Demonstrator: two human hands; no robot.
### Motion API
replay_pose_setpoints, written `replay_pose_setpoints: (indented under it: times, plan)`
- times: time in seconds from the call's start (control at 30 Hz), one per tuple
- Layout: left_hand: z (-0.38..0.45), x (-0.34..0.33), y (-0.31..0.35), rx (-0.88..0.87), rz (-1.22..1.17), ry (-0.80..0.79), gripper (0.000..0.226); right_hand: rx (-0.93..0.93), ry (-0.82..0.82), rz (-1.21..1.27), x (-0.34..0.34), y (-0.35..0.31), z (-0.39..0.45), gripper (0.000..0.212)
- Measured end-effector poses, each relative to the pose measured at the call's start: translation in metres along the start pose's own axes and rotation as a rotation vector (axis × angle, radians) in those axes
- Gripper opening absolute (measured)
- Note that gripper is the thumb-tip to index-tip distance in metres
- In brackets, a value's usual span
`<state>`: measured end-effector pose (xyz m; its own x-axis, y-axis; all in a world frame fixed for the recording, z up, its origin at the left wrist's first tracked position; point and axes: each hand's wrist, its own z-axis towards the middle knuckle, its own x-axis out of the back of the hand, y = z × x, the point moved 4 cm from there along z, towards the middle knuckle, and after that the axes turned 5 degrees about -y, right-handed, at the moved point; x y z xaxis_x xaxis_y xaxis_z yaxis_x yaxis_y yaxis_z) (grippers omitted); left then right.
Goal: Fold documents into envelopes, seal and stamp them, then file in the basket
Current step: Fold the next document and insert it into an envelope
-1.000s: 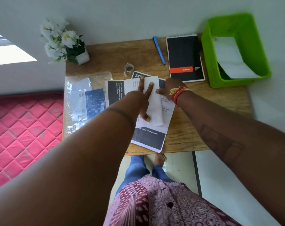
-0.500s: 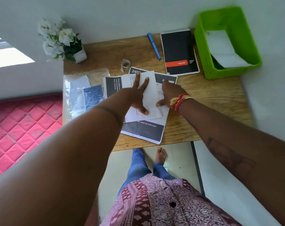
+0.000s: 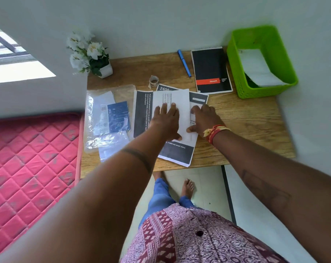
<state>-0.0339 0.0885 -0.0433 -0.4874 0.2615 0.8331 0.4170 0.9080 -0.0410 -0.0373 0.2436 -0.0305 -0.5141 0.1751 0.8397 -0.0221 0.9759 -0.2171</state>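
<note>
Head view: two hands (image 3: 165, 121) (image 3: 203, 118) flat on one folded sheet (image 3: 179, 105).

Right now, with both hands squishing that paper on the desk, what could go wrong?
1. The folded white sheet lies on other loose printed pages; pressing with the left hand and right hand might crease those too.
2. The bottom page pokes past the desk edge and could slip off.
3. The tape roll close behind might get bumped.
</note>
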Motion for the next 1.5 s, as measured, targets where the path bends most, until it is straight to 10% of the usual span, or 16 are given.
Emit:
replay_pose_setpoints:
  times: [0.43, 0.83, 1.1, 1.5]
  plan:
    - [-0.002, -0.021, -0.017, -0.013, -0.216, -0.064, 0.13, 0.021, 0.008, -0.051, -0.014, 0.004, -0.016, 0.086]
    - [0.005, -0.03, -0.025, -0.063, -0.237, -0.025, 0.131, -0.369, 0.034, 0.671, 0.0, -0.021, 0.017, 0.039]
    - [0.0, 0.003, -0.047, 0.088, -0.708, 0.113, 0.052, -0.221, 0.207, 0.965, 0.003, -0.046, 0.01, 0.022]
    - [-0.001, -0.008, -0.101, 0.174, -1.197, 0.204, 0.042, -0.057, 0.168, 0.604, -0.026, -0.088, 0.018, 0.013]
